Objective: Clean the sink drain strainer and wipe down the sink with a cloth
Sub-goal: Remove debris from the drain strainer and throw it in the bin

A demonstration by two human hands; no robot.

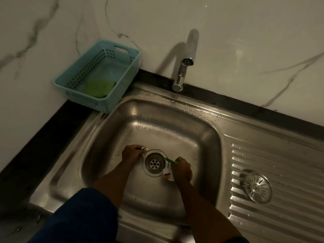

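**Marble-veined wall, steel sink: working round the open drain**

Pale marbled wall backs a dim steel sink (206, 137), wet with droplets below the tap (182, 71); the strainer (257, 188) lies out on the ribbed drainboard (280, 163), well apart from the bare drain (155, 163). Beside the drain's right edge the right hand (182, 168) is clamped on a thin green tool (169, 160), probably a brush, with a white wad tucked beneath; the left hand (133, 153) sits curled at the drain's left rim, perhaps pinching a white scrap, though I cannot tell in this light. To do this well, I judge: brace with the left, run the tool tip round the rim's groove and the holes in short strokes, lift grime onto the wad rather than push it down; the green cloth (100, 87) waits in the blue basket (98, 102) for wiping.
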